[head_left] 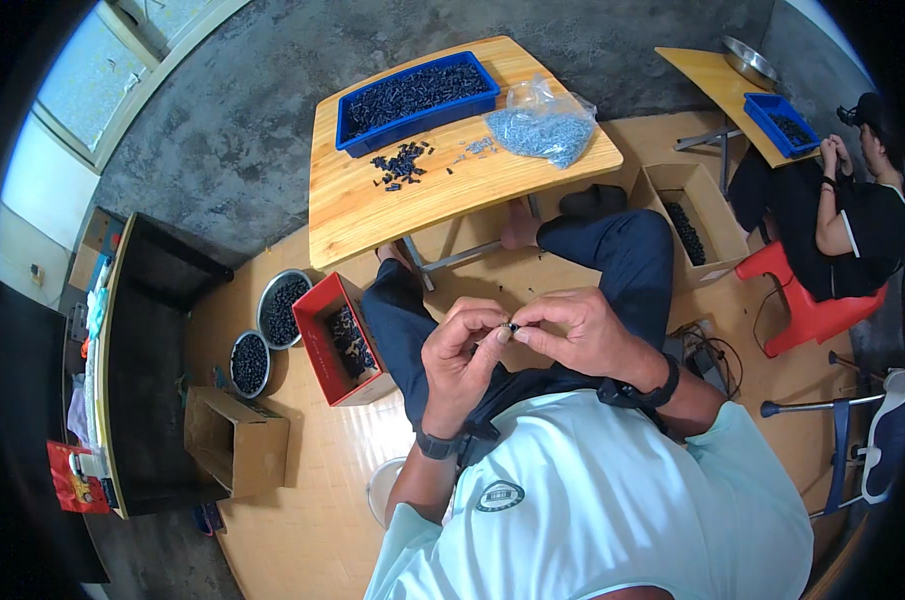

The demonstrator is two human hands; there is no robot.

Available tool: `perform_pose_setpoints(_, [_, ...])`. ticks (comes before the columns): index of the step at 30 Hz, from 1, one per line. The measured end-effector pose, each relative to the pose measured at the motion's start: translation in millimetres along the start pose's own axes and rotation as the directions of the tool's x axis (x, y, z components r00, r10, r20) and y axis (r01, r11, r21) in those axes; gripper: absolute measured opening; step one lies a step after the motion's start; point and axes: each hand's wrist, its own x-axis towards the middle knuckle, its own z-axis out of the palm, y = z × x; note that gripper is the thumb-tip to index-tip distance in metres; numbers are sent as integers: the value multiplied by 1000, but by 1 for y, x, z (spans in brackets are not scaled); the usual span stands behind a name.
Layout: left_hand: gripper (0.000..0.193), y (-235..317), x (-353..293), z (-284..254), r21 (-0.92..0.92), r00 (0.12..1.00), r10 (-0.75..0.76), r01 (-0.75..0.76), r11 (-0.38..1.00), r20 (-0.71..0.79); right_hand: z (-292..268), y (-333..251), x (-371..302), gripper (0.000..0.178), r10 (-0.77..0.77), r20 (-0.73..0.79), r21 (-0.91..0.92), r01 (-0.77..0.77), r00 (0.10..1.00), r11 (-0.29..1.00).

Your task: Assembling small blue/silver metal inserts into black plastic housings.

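Observation:
Above my lap, both hands meet fingertip to fingertip around a small black part [514, 327], mostly covered by the fingers. My left hand [463, 352] is closed, pinching it between thumb and forefinger. Closed in the same way from the other side is my right hand [585, 338]. Exactly what the part is cannot be made out. Beyond my knees stands a wooden table [363, 215]. On it are a blue tray [423, 128] full of short black parts, a loose pile of black parts [403, 165], and a clear bag [543, 135] of small grey-blue pieces.
Left of my leg sit a red box [311, 335] holding dark parts, two metal bowls of black pieces and a cardboard box [258, 455]. Another cardboard box [718, 268] stands right of the table. A co-worker [858, 215] sits farther right on a red stool [803, 300].

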Motion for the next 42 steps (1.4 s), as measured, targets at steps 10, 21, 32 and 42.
perform_pose_setpoints(10, [10,3,-2,-3,183,997,75,-79,980,27,1,-4,-1,13,1,1,-16,-1,1000,1000])
perform_pose_setpoints(21, [11,26,6,-5,502,964,139,-238,831,227,-1,-3,-7,13,-20,8,-44,20,1000,999])
perform_pose_setpoints(32, [16,39,3,10,619,967,191,-255,743,170,-3,-4,-8,13,13,7,-36,-12,1000,999])
perform_pose_setpoints(42, [18,29,5,18,587,962,233,-272,762,143,-6,0,-10,14,165,22,75,-166,986,983])
